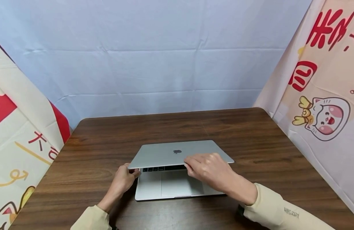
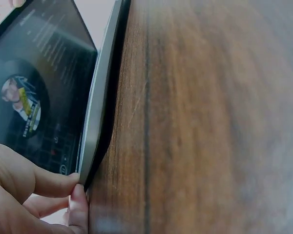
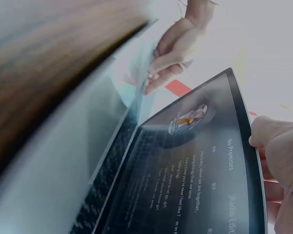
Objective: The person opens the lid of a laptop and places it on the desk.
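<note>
Laptop (image 1: 178, 171): lying on the wooden table (image 1: 88, 150), on the side nearer the person, its lid (image 1: 165, 156) only partly raised.
Left hand (image 1: 123, 179): beside the laptop's left side, thumb and fingertips pinching the edge of the base (image 1: 149, 188).
Right hand (image 1: 212, 171): gripping the lid's free edge, right of its middle, with the thumb over the rim on the display side.
Display (image 3: 200, 161): lit with lines of text, facing down over the keyboard (image 1: 154, 169).
Lid risk: from where I stand, the right hand looks like the lid's only support; a slip could drop it onto the base, and fingers in the gap might be nipped.
Twist risk: the right hand's hold is off-centre, so a hard push or pull there might flex the lid or swing the laptop round on the table.
Base risk: if the left hand's small pinch gave way, the base could tip or slide with the lid.
Smudge risk: the right thumb sits close to the glass and might mark it.
Facing: front edge and trackpad (image 1: 180, 183) towards the person, hinge side away, lid leaning forward over the keys.
Long axis: left to right across the person, roughly in line with the table's far edge.
</note>
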A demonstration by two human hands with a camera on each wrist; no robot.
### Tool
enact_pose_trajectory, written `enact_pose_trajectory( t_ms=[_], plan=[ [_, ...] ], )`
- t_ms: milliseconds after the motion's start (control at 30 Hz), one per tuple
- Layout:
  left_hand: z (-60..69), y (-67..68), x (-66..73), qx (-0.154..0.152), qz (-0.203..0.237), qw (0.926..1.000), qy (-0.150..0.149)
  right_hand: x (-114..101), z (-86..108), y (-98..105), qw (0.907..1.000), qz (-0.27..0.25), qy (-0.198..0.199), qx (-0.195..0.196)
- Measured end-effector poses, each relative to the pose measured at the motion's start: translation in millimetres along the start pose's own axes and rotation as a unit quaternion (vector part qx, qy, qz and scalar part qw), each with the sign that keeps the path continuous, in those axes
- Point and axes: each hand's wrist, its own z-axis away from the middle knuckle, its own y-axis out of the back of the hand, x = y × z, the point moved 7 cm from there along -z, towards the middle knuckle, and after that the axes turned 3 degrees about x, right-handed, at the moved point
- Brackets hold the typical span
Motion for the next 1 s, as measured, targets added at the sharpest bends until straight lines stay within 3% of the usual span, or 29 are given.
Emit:
enact_pose_trajectory(
  t_ms=[233,667,1000],
  plan=[
    [0.3,-3.3,0.4,-0.011,0.036,0.9993,0.006,19,-14.4,4,0.9993,-0.018,-0.027,0.019],
    [-1.3,-3.0,3.1,-0.009,0.033,0.9994,0.007,43,-26.4,1,0.9977,-0.011,-0.061,0.028],
    [-3.2,-3.7,1.6,-0.004,0.022,0.9997,0.009,65,-43.5,-5,0.9934,-0.012,-0.114,0.0]
  ],
)
